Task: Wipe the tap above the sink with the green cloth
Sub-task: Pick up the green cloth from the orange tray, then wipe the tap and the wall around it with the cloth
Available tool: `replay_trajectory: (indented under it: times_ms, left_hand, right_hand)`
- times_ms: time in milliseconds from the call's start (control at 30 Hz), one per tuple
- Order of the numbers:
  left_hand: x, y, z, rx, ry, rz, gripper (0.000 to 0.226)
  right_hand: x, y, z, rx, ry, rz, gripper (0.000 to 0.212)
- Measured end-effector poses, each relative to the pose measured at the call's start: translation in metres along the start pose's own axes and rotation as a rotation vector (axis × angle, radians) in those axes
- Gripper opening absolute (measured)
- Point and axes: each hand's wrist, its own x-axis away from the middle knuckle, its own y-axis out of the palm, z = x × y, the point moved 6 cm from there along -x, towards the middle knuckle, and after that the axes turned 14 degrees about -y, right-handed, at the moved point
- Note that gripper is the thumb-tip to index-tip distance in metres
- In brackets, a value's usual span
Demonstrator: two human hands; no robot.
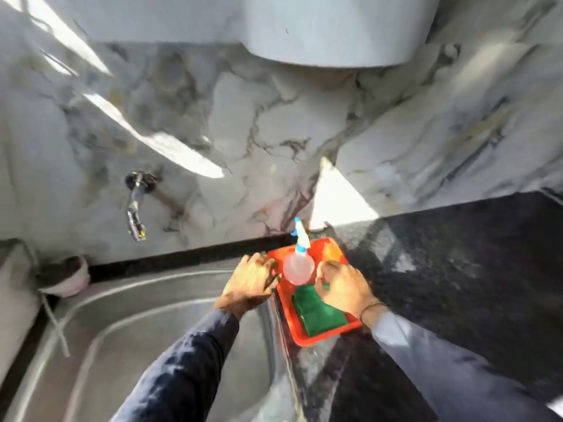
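A chrome tap (136,205) juts from the marble wall above the steel sink (128,336) at the left. A folded green cloth (316,312) lies in a red tray (304,338) on the dark counter, beside a clear spray bottle (298,263) with a blue nozzle. My left hand (248,280) rests curled at the tray's left rim; blur hides whether it grips it. My right hand (342,286) lies on the far end of the cloth, fingers bent down onto it. The frame is blurred.
The black speckled counter (457,269) stretches right of the tray. A small pinkish bowl (65,277) sits at the sink's back left corner. A white rounded fixture (335,28) hangs on the wall overhead. A thin hose (56,324) trails over the sink's left edge.
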Motion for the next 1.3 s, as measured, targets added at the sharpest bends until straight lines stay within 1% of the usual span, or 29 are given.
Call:
replay_trajectory:
  times_ms: [33,100,133,167,267,367,433,500,533,633,667,733,767,800,833,867,900,933,967,1000,1033,1067,1100,1167,1233,1300]
  left_hand:
    - [-0.006,0.022,0.015,-0.020,-0.013,-0.079,0.041]
    - [-0.016,0.059,0.043,-0.002,-0.040,-0.173,0.042]
    - [-0.017,0.076,0.055,-0.004,-0.054,-0.212,0.044]
    - [-0.020,0.088,0.065,-0.007,-0.071,-0.230,0.046]
    - [-0.026,0.120,0.089,-0.031,-0.109,-0.270,0.057]
    - [-0.026,0.145,0.102,-0.046,-0.146,-0.339,0.068]
    - [-0.028,0.153,0.106,-0.030,-0.163,-0.352,0.069]
    - [-0.032,0.154,0.105,0.006,-0.185,-0.366,0.071]
    - [-0.032,0.154,0.104,0.018,-0.199,-0.376,0.072]
    - [-0.031,0.139,0.098,0.089,-0.210,-0.421,0.078]
    - [-0.030,0.130,0.096,0.129,-0.201,-0.427,0.079]
    - [-0.027,0.105,0.087,0.225,-0.195,-0.397,0.081]
    - [-0.025,0.089,0.081,0.280,-0.192,-0.379,0.082]
    - [-0.023,0.072,0.075,0.351,-0.195,-0.367,0.083]
    - [-0.021,0.057,0.069,0.431,-0.199,-0.362,0.077]
    - [-0.020,0.043,0.061,0.536,-0.213,-0.351,0.063]
    - [-0.017,0.030,0.052,0.642,-0.257,-0.357,0.042]
    - [-0.014,0.018,0.040,0.747,-0.294,-0.382,0.022]
    - [-0.012,0.004,0.027,0.848,-0.323,-0.405,0.019]
    - [-0.010,-0.011,0.015,0.928,-0.338,-0.410,0.026]
    - [-0.007,-0.028,-0.003,0.984,-0.346,-0.388,0.030]
    - [-0.003,-0.044,-0.020,1.026,-0.356,-0.362,0.030]
    - [0.001,-0.060,-0.040,1.040,-0.370,-0.328,0.028]
    - [0.005,-0.087,-0.079,1.023,-0.411,-0.237,0.027]
    - [0.006,-0.109,-0.119,0.898,-0.426,-0.161,0.035]
    - [0.006,-0.129,-0.165,0.815,-0.439,-0.072,0.036]
  right_hand:
    - [0.005,0.024,0.019,-0.027,0.079,-0.137,0.029]
    - [0.015,0.063,0.049,-0.104,0.236,-0.380,0.048]
    - [0.023,0.076,0.059,-0.152,0.324,-0.469,0.058]
    - [0.027,0.090,0.068,-0.184,0.374,-0.505,0.063]
    - [0.029,0.118,0.082,-0.230,0.467,-0.527,0.063]
    - [0.031,0.138,0.093,-0.329,0.588,-0.452,0.059]
    - [0.030,0.148,0.101,-0.415,0.674,-0.394,0.049]
    - [0.028,0.152,0.108,-0.537,0.744,-0.355,0.028]
    - [0.026,0.154,0.109,-0.611,0.759,-0.343,0.026]
    - [0.021,0.139,0.106,-0.701,0.712,-0.322,0.021]
    - [0.020,0.133,0.106,-0.724,0.695,-0.319,0.027]
    - [0.016,0.112,0.101,-0.760,0.659,-0.324,0.048]
    - [0.011,0.099,0.097,-0.788,0.625,-0.327,0.049]
    - [0.005,0.085,0.090,-0.817,0.584,-0.330,0.041]
    - [-0.003,0.071,0.081,-0.835,0.528,-0.345,0.030]
    - [-0.012,0.055,0.068,-0.844,0.470,-0.357,0.023]
    - [-0.022,0.040,0.054,-0.820,0.410,-0.380,0.025]
    - [-0.033,0.027,0.038,-0.786,0.357,-0.397,0.035]
    - [-0.045,0.013,0.022,-0.778,0.314,-0.402,0.045]
    - [-0.055,0.003,0.010,-0.820,0.286,-0.395,0.056]
    - [-0.067,-0.004,-0.005,-0.885,0.258,-0.390,0.052]
    - [-0.077,-0.008,-0.020,-0.945,0.243,-0.393,0.039]
    - [-0.085,-0.010,-0.037,-0.986,0.235,-0.404,0.031]
    - [-0.103,-0.010,-0.071,-1.063,0.218,-0.383,0.028]
    - [-0.123,-0.006,-0.109,-1.120,0.211,-0.320,0.024]
    - [-0.148,0.003,-0.144,-1.154,0.248,-0.213,0.022]
